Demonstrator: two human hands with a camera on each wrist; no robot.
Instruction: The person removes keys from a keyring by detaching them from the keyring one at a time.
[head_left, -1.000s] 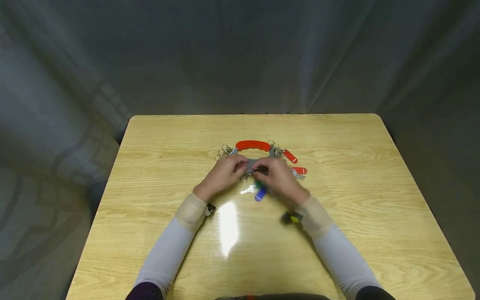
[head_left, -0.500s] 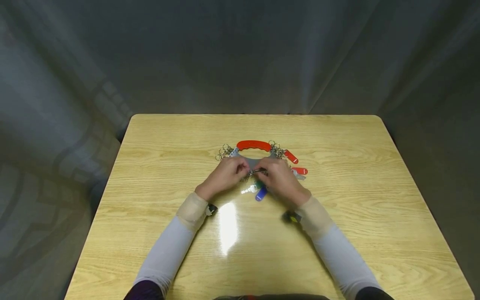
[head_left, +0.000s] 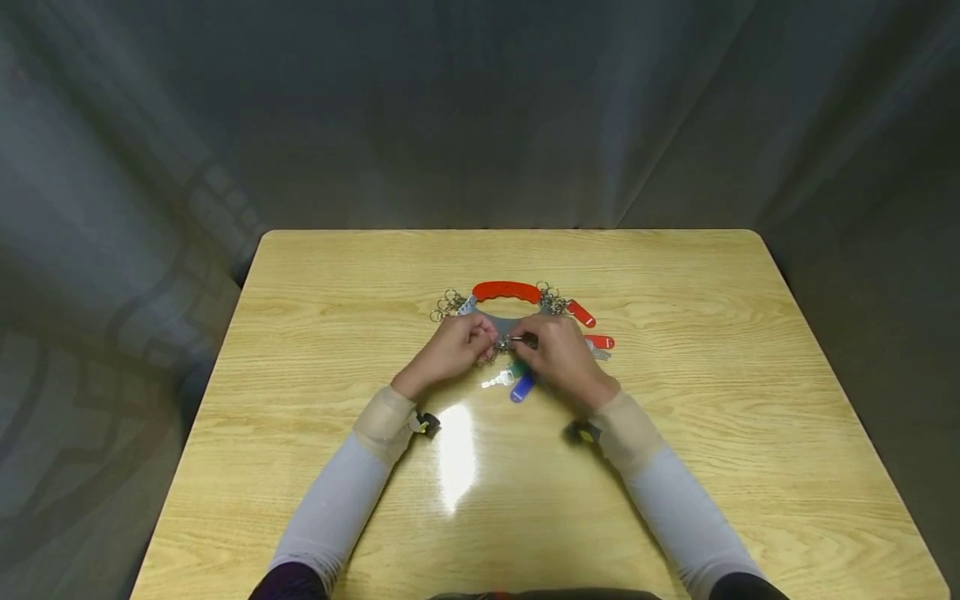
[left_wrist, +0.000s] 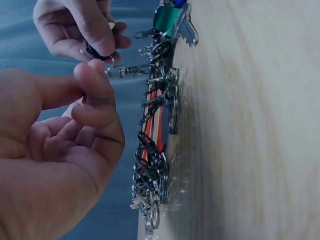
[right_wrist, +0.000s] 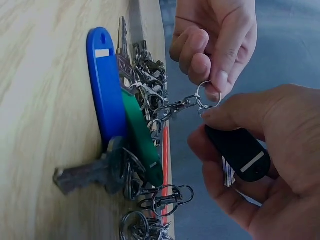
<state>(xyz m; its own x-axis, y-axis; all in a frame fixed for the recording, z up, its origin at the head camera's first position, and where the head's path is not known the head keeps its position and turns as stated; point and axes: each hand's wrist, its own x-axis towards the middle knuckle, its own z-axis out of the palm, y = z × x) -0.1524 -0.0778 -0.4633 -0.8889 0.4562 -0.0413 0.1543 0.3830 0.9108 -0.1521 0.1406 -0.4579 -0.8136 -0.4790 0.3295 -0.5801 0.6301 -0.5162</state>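
A key holder with a red handle (head_left: 506,289) and a grey plate (head_left: 501,322) lies on the table, small metal clasps and rings along its edge. In the right wrist view, one clasp (right_wrist: 177,106) extends from it to a split ring (right_wrist: 199,92). My left hand (head_left: 453,346) pinches that ring between thumb and finger. My right hand (head_left: 562,358) holds a black key tag (right_wrist: 239,152), its thumb tip at the ring's near side. A key (right_wrist: 228,172) shows partly behind the black tag, mostly hidden by the fingers.
A blue tag (head_left: 522,388), a green tag (head_left: 517,368) and a key (head_left: 497,380) lie just in front of the holder. Two red tags, the upper one (head_left: 581,313) and the lower one (head_left: 600,342), lie to its right. A dark curtain (head_left: 480,117) hangs behind the table.
My left fingers have shifted slightly toward the ring and clasp, and the left wrist has turned a little. My right hand stays nearly in place with the black tag.
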